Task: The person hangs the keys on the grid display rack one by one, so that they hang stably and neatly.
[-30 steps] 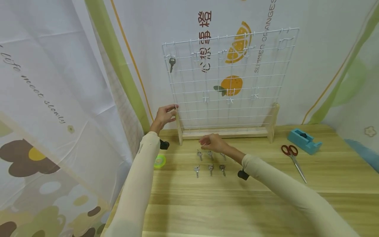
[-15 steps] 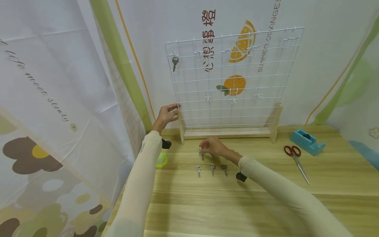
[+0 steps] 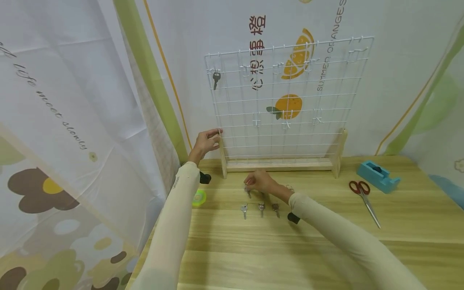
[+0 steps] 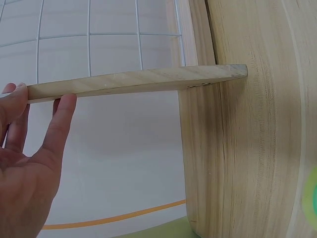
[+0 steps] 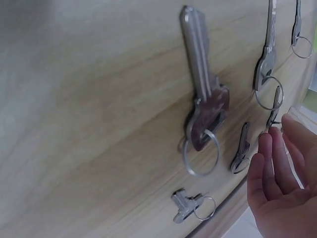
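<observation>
My left hand (image 3: 206,143) grips the top of the left wooden post (image 4: 133,82) of a rack, thumb and fingers on either side. The rack's white wire grid (image 3: 286,96) carries several small hooks, and a key (image 3: 216,79) hangs at its upper left. Low over the table, my right hand (image 3: 262,181) pinches the ring of a small silver key (image 5: 274,106) at the left of the back row. That hand hides part of the row in the head view. In front lie three more keys with rings, including a dark-headed key (image 5: 204,99).
On the right are red-handled scissors (image 3: 366,203) and a blue tape dispenser (image 3: 378,176). A yellow-green tape roll (image 3: 199,198) lies beside the left forearm. Printed curtains (image 3: 152,80) hang behind and to the left of the wooden table (image 3: 235,249).
My right hand has come down slightly onto the back-row key and taken its ring between the fingertips. The left hand keeps its place on the post. The head view has shifted a little.
</observation>
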Demonstrator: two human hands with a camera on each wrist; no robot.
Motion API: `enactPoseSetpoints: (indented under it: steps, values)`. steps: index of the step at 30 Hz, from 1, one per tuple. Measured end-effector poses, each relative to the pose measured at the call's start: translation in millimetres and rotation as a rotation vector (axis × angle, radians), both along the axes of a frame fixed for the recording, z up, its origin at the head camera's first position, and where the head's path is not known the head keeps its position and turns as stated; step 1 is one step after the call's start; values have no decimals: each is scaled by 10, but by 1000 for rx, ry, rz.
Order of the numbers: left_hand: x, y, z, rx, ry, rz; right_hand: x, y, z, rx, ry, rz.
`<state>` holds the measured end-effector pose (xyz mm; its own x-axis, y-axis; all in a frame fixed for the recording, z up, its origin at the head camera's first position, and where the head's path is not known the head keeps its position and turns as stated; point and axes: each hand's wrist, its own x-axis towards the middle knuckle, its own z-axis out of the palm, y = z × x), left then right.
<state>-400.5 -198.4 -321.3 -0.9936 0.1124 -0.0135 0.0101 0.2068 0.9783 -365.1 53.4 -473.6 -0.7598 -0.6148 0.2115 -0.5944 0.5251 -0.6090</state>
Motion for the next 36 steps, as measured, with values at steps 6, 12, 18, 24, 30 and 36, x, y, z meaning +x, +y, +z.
enactPoseSetpoints:
  steps: [6,12,18,24,30,36]
  values:
    - [-105,-40,-158,-14,48,11,-16,-16,-9,-5,42,11]
    - [-90,-35,-156,-32,54,23,-22,2,52,-29,10,-5]
    - [-123,-45,-181,-25,50,18,-10,49,166,-73,17,-6]
    - [-125,-20,-182,-28,54,18,-28,137,245,-107,80,-9]
    - [-124,-7,-174,-28,58,14,-41,236,399,-146,153,-3]
    - [-126,-33,-183,-33,66,13,19,283,703,-139,103,-29]
